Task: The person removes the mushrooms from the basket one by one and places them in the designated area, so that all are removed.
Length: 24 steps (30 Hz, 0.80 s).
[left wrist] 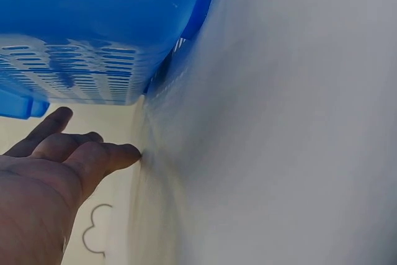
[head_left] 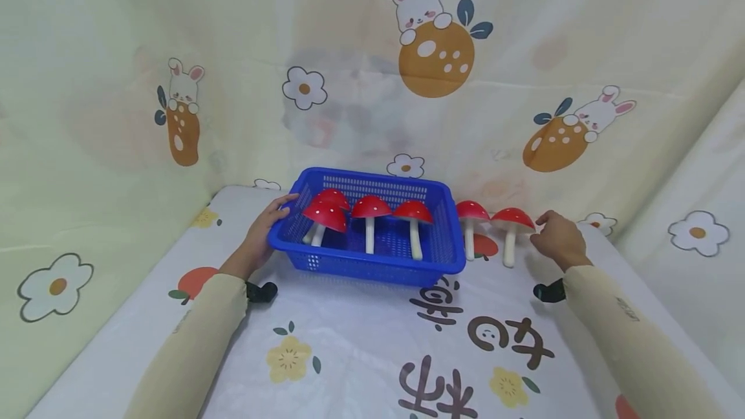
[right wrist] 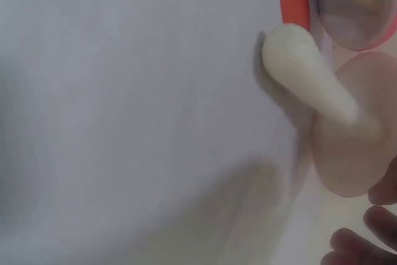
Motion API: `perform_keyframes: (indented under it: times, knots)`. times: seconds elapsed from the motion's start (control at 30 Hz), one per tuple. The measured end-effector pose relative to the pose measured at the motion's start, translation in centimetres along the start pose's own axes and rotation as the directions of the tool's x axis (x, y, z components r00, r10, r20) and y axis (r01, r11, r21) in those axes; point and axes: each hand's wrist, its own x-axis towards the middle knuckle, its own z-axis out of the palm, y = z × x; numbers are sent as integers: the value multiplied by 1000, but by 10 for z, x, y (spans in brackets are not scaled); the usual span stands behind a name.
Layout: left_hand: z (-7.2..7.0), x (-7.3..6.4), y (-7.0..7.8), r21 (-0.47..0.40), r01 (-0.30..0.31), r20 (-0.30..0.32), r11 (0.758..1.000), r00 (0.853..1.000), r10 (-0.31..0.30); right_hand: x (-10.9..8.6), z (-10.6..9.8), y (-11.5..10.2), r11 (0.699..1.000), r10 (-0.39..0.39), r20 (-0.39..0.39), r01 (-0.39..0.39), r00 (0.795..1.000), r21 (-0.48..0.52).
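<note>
A blue plastic basket (head_left: 372, 270) holds several toy mushrooms with white-dotted red caps, among them a middle mushroom (head_left: 370, 207). At the basket's left rim is my left hand (head_left: 260, 236), its fingertips by the edge. In the left wrist view, the fingers (left wrist: 105, 156) reach out loosely beneath the basket's slotted wall. Right of the basket lie two more mushrooms, a nearer-to-basket one (head_left: 472, 212) and an outer one (head_left: 512, 220). My right hand (head_left: 560, 238) is beside the outer cap, fingers loosely bent. The right wrist view shows its thumb (right wrist: 386, 189) at the cap's edge.
A white printed tablecloth (head_left: 343, 335) covers the table, with fruit, flowers and dark lettering on it. Behind the basket hangs a cream curtain (head_left: 349, 115) with rabbits and flowers, and similar cloth closes both sides.
</note>
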Motion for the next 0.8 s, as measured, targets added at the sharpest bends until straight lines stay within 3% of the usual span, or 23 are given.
perform_keyframes:
  times: [0.17,0.3,0.5,0.63,0.8]
  knots:
    - [-1,-1,2,11,-3,1,1000,1000,3,-4,-8,-8,988,-83,-5,81,997,-135]
    - [-1,-2,2,31,-1,-6,1000,1000,1,-8,-11,-24,969,-186,-57,173,981,-174]
    - [-1,-3,2,17,3,-10,1000,1000,-3,-29,-13,-80,945,-320,-75,313,944,-93]
    - [0,-3,2,6,0,0,1000,1000,0,-44,-8,-118,907,-420,-67,420,905,-8]
    - [4,-2,3,-5,-4,9,1000,1000,4,-50,6,-151,877,-476,-28,477,879,64]
